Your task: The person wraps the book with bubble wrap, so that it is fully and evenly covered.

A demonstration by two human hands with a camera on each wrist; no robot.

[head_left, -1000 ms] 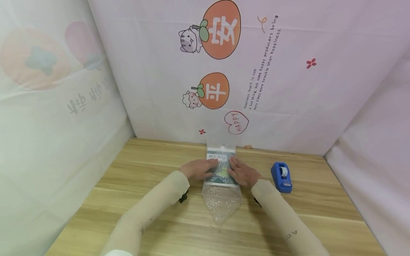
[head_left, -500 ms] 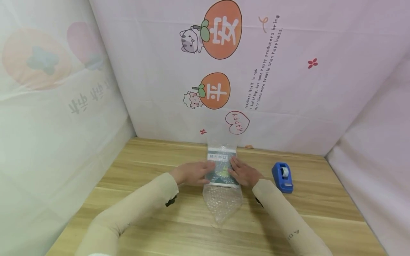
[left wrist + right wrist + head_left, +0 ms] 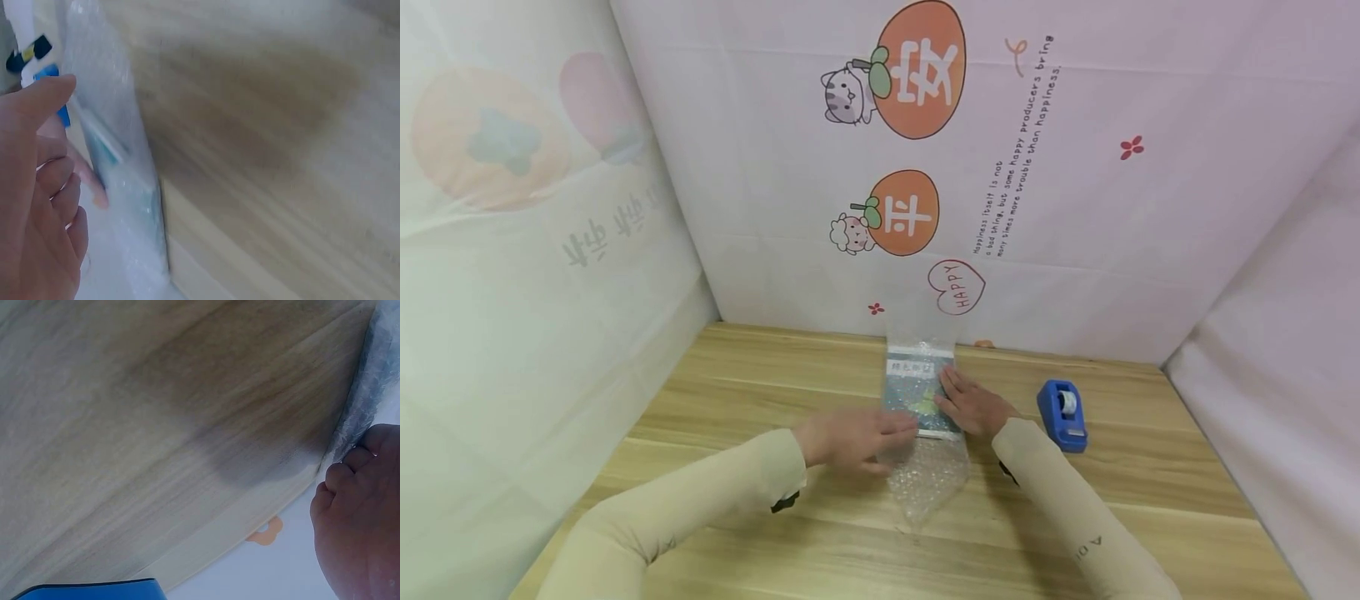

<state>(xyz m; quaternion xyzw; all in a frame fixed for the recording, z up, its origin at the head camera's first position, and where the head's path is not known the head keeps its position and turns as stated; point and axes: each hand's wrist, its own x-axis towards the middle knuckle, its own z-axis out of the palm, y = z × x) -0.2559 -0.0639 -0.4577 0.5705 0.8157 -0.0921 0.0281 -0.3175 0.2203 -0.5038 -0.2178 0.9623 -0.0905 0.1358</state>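
In the head view, a flat book-like item point(image 3: 910, 392) with a teal and white cover lies under clear bubble wrap point(image 3: 929, 493). The wrap runs past its near end as a loose, pointed flap. My right hand point(image 3: 976, 408) rests on the right edge of the wrapped item with fingers extended. Blurred by motion, my left hand point(image 3: 853, 440) is at the near left corner, over the start of the flap, fingers fairly straight. Whether it touches the wrap is unclear. The right wrist view has the right hand point(image 3: 362, 512) at the wrap's edge.
A blue tape dispenser point(image 3: 1062, 417) holding a roll of tape stands to the right of the right hand. The wooden table point(image 3: 760, 542) ends at a printed white cloth point(image 3: 1075, 292) behind, and cloth also hangs at both sides.
My left hand has slid back from the item's left edge, then come nearer to me and over the flap's start. The right hand stays in place on the wrapped item.
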